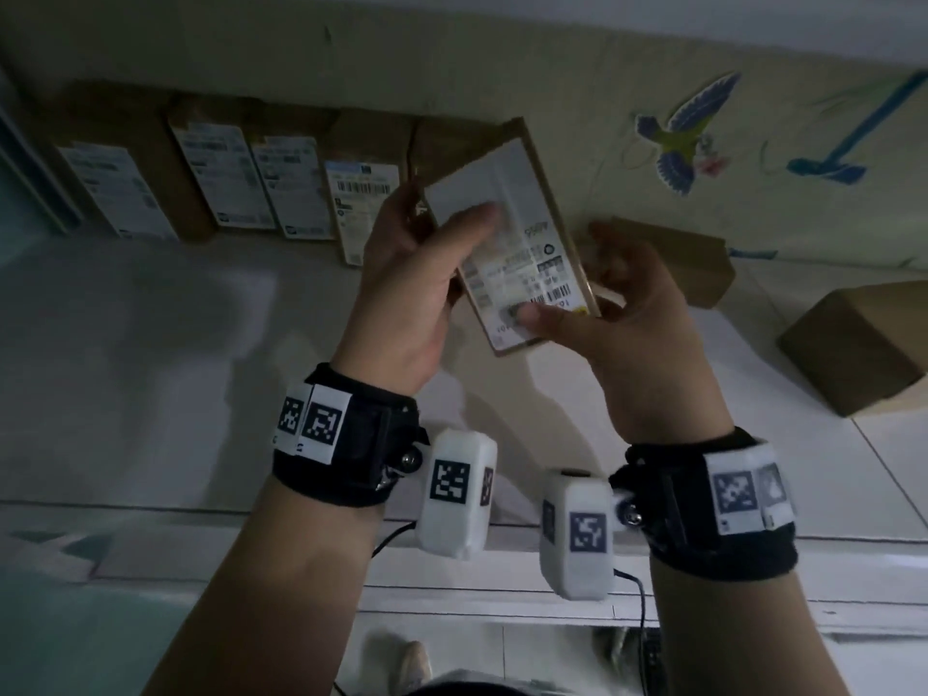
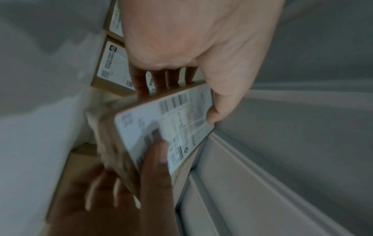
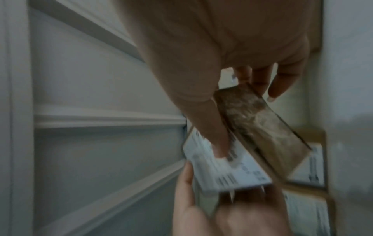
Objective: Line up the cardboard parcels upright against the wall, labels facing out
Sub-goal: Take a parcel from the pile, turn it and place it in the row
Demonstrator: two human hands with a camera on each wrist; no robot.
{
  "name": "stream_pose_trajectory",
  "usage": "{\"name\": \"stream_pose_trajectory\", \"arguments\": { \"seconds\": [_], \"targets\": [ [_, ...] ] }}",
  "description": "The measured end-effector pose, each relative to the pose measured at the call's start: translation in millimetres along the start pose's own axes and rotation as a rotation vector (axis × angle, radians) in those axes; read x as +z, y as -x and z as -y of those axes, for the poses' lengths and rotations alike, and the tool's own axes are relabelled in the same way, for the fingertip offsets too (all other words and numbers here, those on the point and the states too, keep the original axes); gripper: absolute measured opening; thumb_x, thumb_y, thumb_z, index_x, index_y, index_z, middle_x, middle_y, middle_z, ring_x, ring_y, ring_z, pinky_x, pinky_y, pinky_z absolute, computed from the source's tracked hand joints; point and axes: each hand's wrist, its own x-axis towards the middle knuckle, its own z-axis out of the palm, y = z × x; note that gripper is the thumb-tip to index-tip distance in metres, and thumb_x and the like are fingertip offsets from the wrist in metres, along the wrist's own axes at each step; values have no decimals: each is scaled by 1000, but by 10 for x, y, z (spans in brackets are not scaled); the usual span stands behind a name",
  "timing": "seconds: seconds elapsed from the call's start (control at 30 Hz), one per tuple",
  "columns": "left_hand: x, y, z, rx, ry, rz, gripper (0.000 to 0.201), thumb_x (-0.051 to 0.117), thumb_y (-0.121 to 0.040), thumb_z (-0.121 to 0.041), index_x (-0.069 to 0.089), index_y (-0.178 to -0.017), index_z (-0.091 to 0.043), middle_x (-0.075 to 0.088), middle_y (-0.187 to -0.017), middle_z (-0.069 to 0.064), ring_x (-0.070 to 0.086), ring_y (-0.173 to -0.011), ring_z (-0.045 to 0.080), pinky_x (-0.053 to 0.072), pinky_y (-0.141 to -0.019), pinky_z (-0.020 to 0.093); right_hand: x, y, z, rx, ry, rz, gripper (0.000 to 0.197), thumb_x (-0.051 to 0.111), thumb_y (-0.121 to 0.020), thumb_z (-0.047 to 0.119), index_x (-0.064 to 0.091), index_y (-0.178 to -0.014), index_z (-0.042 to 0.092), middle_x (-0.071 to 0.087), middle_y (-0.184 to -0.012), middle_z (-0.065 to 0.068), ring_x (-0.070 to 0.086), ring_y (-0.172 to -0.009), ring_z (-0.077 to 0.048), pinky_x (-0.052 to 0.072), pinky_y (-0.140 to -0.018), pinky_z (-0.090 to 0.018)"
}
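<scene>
both hands, left hand and right hand, grip the tilted parcel; swinging it could topple the nearest upright parcel left.

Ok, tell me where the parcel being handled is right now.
Centre of the head view: the held parcel is tilted between the left hand and right hand, just right of the row of parcels.

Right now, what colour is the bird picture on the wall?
Mostly blue with a yellow-green body: the bird picture, clearest in the head view.
</scene>
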Motion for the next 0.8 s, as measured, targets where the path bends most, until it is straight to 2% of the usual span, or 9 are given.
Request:
{"name": "stream_pose_trajectory", "arguments": {
  "seconds": [0.13, 0.2, 0.27, 0.3, 0.4, 0.53, 0.6, 0.67, 0.8],
  "targets": [
    [-232, -15, 12, -123, -130, -8, 65, 86, -82, -21, 58, -139, -9, 75, -128, 9, 73, -117, 27, 58, -95, 43, -103, 126, 30, -115, -91, -95, 97, 99, -60, 8, 52, -144, 21, 58, -142, -15, 67, -124, -28, 61, -94, -52],
    [-315, -6, 4, -267, -284, 147, 62, 83, -79, -26, 63, -136, -14, 77, -127, 7, 71, -118, 28, 52, -91, 41, -107, 201, 51, -159, -228, -138, 88, 90, -68, -5, 49, -145, 9, 61, -137, -14, 69, -119, -27, 60, -97, -50],
    [-340, 18, 14, -375, -371, 290, 60, 84, -73, -32, 69, -130, -22, 79, -124, 0, 69, -123, 28, 51, -94, 43, -100, 237, 80, -201, -306, -213, 77, 81, -76, -11, 46, -143, 1, 69, -119, -5, 71, -108, -22, 60, -96, -43],
    [-342, 36, 14, -394, -383, 314, 57, 84, -72, -34, 70, -127, -26, 79, -122, -4, 70, -123, 25, 52, -99, 43, -101, 231, 96, -219, -319, -252, 72, 79, -78, -11, 47, -142, 1, 70, -116, -4, 70, -107, -20, 59, -97, -41],
    [-343, 20, 42, -406, -359, 306, 44, 81, -86, -20, 69, -129, -23, 78, -126, 0, 72, -121, 21, 56, -106, 49, -86, 171, 173, -228, -312, -304, 66, 79, -86, -3, 49, -144, 0, 59, -140, -25, 67, -118, -23, 53, -108, -46],
    [-378, 25, 7, -439, -229, 277, 34, 69, -99, -6, 68, -131, -17, 75, -131, 9, 70, -123, 29, 60, -100, 40, -51, 107, 204, -45, -221, -284, 63, 83, -88, 28, 53, -143, 22, 70, -134, -2, 70, -121, -15, 46, -112, -54],
    [-362, 44, -11, -436, -238, 318, 38, 68, -99, -3, 66, -133, -19, 75, -132, 6, 71, -123, 23, 61, -95, 32, -43, 104, 189, 29, -205, -150, 69, 82, -84, 34, 52, -144, 20, 71, -134, 0, 69, -124, -19, 45, -112, -57],
    [-327, 84, -22, -444, -264, 352, 41, 69, -99, -5, 64, -137, -19, 75, -133, 4, 71, -123, 19, 60, -97, 32, 3, 98, 225, 32, -185, -32, 66, 79, -81, 28, 55, -140, 12, 72, -134, -6, 69, -124, -24, 49, -110, -56],
    [-283, 102, -26, -476, -273, 341, 34, 68, -101, -23, 66, -134, -16, 76, -130, 5, 71, -123, 24, 54, -107, 51, -17, -30, 376, -94, -185, 8, 53, 76, -82, 13, 61, -133, 5, 73, -130, -13, 70, -122, -28, 56, -104, -52]
  ]
}}
